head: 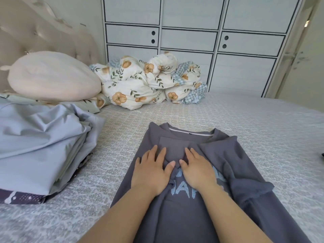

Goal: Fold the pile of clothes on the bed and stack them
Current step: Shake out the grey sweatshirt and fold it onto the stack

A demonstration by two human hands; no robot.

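Note:
A dark grey sweatshirt with pale blue lettering lies flat on the bed, collar pointing away from me. Both its sides are folded inward over the chest. My left hand presses flat on the folded left part, fingers straight. My right hand lies flat beside it on the middle of the shirt, fingers straight, partly covering the lettering. The two thumbs nearly touch. A loose heap of light blue cloth sits at the left, on top of a dark patterned piece.
A floral duvet is bunched at the far side of the bed next to a cream pillow and a tufted headboard. White cupboards stand behind. A door is at the right.

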